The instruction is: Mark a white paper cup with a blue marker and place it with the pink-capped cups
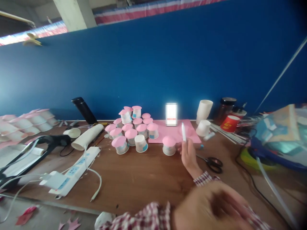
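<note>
My right hand (188, 156) is closed around a white pen-like stick (184, 132) that points up over a pink sheet (160, 127). Just left of its fingers stands a white paper cup with a pink domed top (169, 145). My left hand (208, 204) is large and blurred low in front of the camera, crossing toward the right sleeve; its fingers are smeared. Left of the sheet are several small cups with pink tops (131, 134), and one upside-down cup without a top (141, 143). Black-handled scissors (214, 164) lie right of my right hand.
A power strip (74, 172) with cables, a paper roll (88, 136) and a black bottle (83, 110) are at left. Stacked cups (204, 110), a red cup (229, 123) and a cluttered bag (280, 124) stand at right. A blue partition (144, 64) closes the back.
</note>
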Motion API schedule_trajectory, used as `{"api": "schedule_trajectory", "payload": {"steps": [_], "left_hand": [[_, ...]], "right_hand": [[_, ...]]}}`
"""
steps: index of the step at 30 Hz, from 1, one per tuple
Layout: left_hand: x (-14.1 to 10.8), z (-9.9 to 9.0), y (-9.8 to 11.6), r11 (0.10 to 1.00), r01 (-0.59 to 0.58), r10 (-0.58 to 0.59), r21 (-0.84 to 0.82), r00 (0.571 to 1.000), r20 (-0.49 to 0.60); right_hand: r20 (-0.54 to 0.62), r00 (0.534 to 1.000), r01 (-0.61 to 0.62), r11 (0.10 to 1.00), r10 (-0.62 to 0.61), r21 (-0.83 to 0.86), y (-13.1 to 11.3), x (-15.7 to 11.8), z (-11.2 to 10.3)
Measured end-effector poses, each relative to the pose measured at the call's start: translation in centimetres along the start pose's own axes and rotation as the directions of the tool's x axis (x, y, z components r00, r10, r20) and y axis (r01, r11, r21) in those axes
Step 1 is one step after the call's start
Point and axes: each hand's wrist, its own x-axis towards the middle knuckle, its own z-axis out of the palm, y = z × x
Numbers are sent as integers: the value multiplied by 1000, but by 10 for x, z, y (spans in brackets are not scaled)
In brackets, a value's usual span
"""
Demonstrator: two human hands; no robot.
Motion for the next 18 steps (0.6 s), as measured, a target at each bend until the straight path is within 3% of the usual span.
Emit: {"api": "schedule_trajectory", "payload": {"steps": [1, 2, 3, 4, 5, 7, 10, 12, 15, 18], "left_hand": [[9, -15, 16, 992, -42, 57, 122, 991, -119], [17, -33, 32, 953, -70, 154, 296, 951, -269], [22, -51, 45, 854, -57, 302, 517, 864, -404], [26, -68, 55, 750, -23, 421, 661, 787, -451], [29, -85, 62, 665, 20, 498, 746, 733, -464], [32, -111, 65, 540, 76, 575, 838, 695, -433], [37, -131, 51, 467, 70, 681, 882, 608, -409], [42, -136, 41, 452, 67, 692, 889, 602, -398], [49, -141, 36, 445, 79, 671, 892, 630, -391], [53, -146, 40, 445, 109, 683, 889, 600, -416]], "right_hand": [[0, 1000, 0, 1000, 0, -18, 1, 0, 0], [-5, 1000, -1, 999, 1, -41, 1, 0, 0], [-13, 1000, -3, 998, 3, -67, 1, 0, 1], [-24, 1000, -4, 996, 2, -92, 0, 0, 1], [-36, 999, -3, 994, -1, -112, 0, 0, 1], [-41, 999, 4, 992, -9, -124, 0, 1, 1], [-24, 1000, 13, 992, -16, -122, 1, 0, 0], [-12, 1000, 11, 992, -13, -127, 2, -1, 0], [25, 1000, -2, 995, 4, -95, 5, -3, 2], [66, 998, -23, 1000, 24, -7, 6, -4, 5]]}}
